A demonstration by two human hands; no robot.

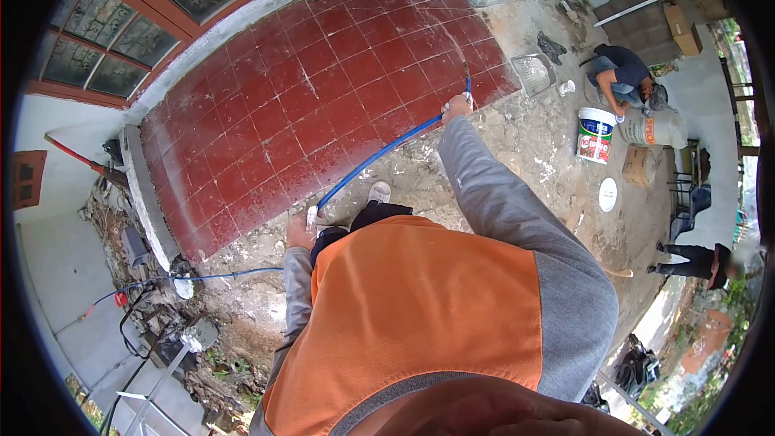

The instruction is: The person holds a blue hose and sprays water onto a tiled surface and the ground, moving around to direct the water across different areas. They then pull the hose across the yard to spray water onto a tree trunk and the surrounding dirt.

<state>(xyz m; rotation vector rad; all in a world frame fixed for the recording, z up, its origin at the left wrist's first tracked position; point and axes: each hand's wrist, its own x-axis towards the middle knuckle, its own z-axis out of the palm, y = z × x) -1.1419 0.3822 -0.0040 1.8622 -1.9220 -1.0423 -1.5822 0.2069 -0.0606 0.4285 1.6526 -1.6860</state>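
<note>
A blue hose [379,153] stretches between my two hands across the front of the red tiled floor [323,97]. My right hand [457,107] is closed round it near its far end, which points up over the tiles. From that end a thin pale streak runs on over the tiles. Lower down, my left hand [302,229] is closed round the same hose, beside my leg. The rest of the hose trails off to the left over rough ground.
Red-framed windows [121,40] border the tiles at upper left. A person [622,77] crouches on the right near a paint bucket [596,136] and a cardboard box [642,165]. Another person [694,265] stands farther right. Rubble [121,234] and a shovel [89,161] are at left.
</note>
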